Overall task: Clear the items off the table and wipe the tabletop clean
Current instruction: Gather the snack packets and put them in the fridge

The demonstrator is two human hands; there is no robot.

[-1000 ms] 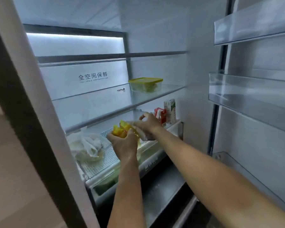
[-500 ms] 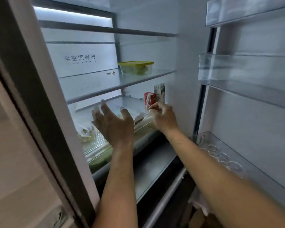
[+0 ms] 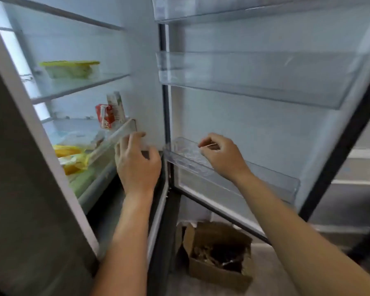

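I face an open fridge. A bag of yellow food (image 3: 69, 159) lies on the lower shelf at the left, inside the fridge. My left hand (image 3: 137, 165) hovers at the front right corner of that shelf's clear rim (image 3: 120, 135), fingers apart and holding nothing. My right hand (image 3: 222, 157) is over the lowest door bin (image 3: 265, 178), fingers loosely curled, nothing visible in it. A red carton (image 3: 105, 116) and a taller white-green carton (image 3: 115, 105) stand at the back right of the lower shelf.
A yellow-lidded container (image 3: 71, 69) sits on the glass shelf above. The open right door carries clear bins (image 3: 254, 82). A brown cardboard box (image 3: 220, 257) stands on the floor below the door. The left door edge (image 3: 26, 167) fills the left side.
The yellow bag left my hands and now lies on the lower shelf. Both hands drew back out of the fridge, the right one moving over to the door bin. My view swung right and down.
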